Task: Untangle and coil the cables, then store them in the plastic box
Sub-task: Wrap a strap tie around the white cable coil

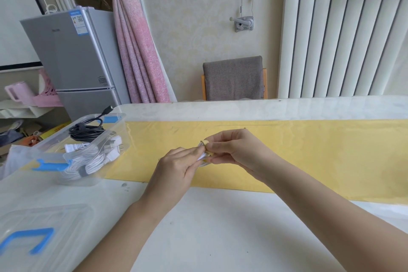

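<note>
Over the yellow strip of the table, my left hand (180,165) and my right hand (231,150) meet around a small white cable bundle (202,157). Both hands pinch it, and a pale tie wraps it between my fingertips; most of the bundle is hidden by my fingers. To the left stands the clear plastic box (55,161) with blue latches. Inside it lie a coiled black cable (85,131) and coiled white cables (92,159) with plugs.
The box's clear lid (44,234) with a blue clip lies at the near left on the white table (220,227). A grey chair (234,78) stands behind the far edge. A silver fridge (72,59) and a pink curtain stand at the back left.
</note>
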